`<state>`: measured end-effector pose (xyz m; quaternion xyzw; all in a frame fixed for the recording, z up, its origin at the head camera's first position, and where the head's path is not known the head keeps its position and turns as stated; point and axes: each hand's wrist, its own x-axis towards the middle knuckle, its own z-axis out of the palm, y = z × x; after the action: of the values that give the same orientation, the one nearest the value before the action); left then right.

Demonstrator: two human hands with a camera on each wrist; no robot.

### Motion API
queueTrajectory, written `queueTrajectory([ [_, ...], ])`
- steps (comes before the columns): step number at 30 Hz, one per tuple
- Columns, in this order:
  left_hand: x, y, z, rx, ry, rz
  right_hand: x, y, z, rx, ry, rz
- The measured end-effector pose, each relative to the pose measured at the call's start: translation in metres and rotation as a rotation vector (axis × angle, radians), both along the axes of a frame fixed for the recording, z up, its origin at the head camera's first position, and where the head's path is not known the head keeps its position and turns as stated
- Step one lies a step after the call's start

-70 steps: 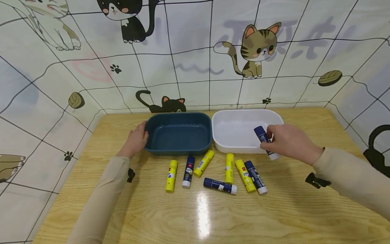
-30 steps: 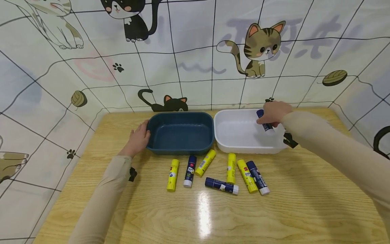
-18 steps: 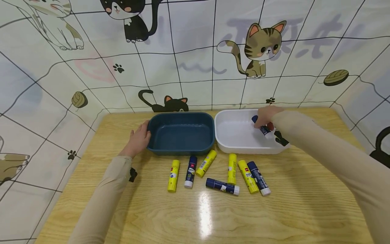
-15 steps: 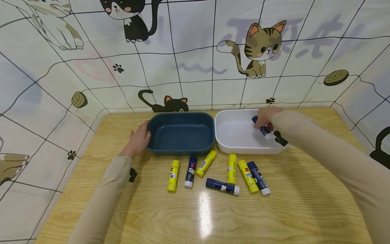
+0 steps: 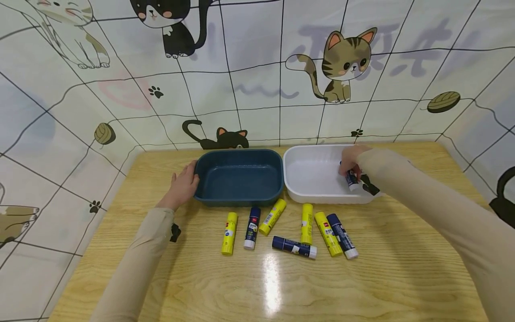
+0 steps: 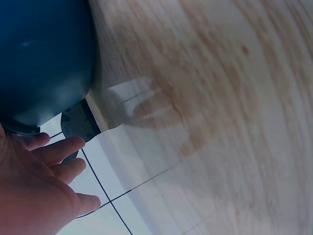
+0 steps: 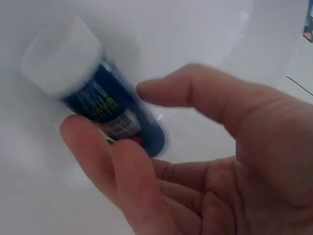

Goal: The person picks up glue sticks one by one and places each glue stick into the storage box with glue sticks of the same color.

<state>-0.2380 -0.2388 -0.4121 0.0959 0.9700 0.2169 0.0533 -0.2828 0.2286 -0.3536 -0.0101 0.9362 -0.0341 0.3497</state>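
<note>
In the head view my right hand (image 5: 351,160) reaches into the white plastic basin (image 5: 291,190) with a navy glue stick (image 5: 352,181). The right wrist view shows the glue stick (image 7: 105,98) slanting, its white cap toward the upper left. My thumb is right at one side and curled fingers are along the other. My left hand (image 5: 183,187) rests against the left end of the dark teal basin (image 5: 237,200), fingers fairly straight; the left wrist view shows the fingers spread beside the basin wall (image 6: 49,54).
In front of the basins several yellow glue sticks (image 5: 229,233) and navy glue sticks (image 5: 293,247) lie scattered on the wooden table (image 5: 193,286). A cat-patterned cloth (image 5: 257,89) stands behind and at both sides. The two basins sit side by side near the back edge.
My right hand has carried the navy glue stick from over the white basin's front right rim down into the basin. Lately hand and stick shifted slightly right. The left hand has stayed put.
</note>
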Motion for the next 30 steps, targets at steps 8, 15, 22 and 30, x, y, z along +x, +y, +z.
queueTrajectory([
  [8, 0.000, 0.000, -0.001, 0.008, -0.001, 0.000, 0.007, 0.005, 0.013, -0.112, 0.028, -0.077],
  [15, 0.000, -0.003, -0.004, 0.009, -0.014, -0.011, 0.018, 0.002, 0.027, -0.145, 0.133, 0.006],
  [22, -0.001, -0.004, -0.003, 0.007, -0.014, -0.016, 0.034, -0.002, 0.042, -0.213, 0.220, 0.075],
  [30, -0.001, -0.003, -0.001, 0.002, -0.012, -0.001, 0.056, -0.001, 0.052, -0.205, 0.295, 0.167],
])
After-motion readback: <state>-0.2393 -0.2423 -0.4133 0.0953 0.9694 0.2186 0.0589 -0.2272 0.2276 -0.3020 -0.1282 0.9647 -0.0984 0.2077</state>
